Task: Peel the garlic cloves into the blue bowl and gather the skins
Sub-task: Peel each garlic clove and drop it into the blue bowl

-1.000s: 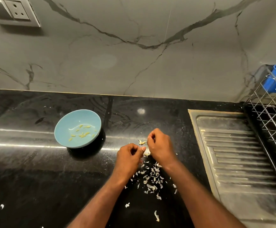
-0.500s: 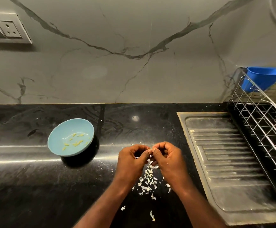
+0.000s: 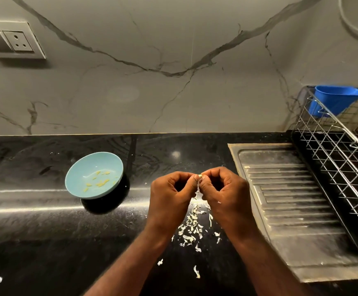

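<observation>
- Both hands meet above the desk [image 3: 35,231], near its front: the left hand [image 3: 169,195] and the right hand [image 3: 223,193] have their fingers [image 3: 203,183] curled in, thumbs and forefingers pinching one small garlic clove [image 3: 200,176] between them; only a pale tip of it shows
- A thin strip of skin hangs below the clove between the two thumbs, so the step in hand looks like stripping the peel
- The blue bowl [image 3: 109,163] sits on the desk well to the left of the hands, with a few yellowish peeled cloves [image 3: 100,183] in it
- The skins [image 3: 189,229] lie scattered on the desk under and between the wrists, with a stray flake [image 3: 196,272] nearer the front
- To do it well, I would steady the clove with one hand and pull the loose strip away with the other thumbnail, along the way it hangs, rather than squeeze harder; so small a clove could slip out
- Working right over the pile should let the peel drop among the rest, which eases the gathering
- Once bare, the clove wants a carry left to the bowl, not a toss, since the bowl looks shallow
</observation>
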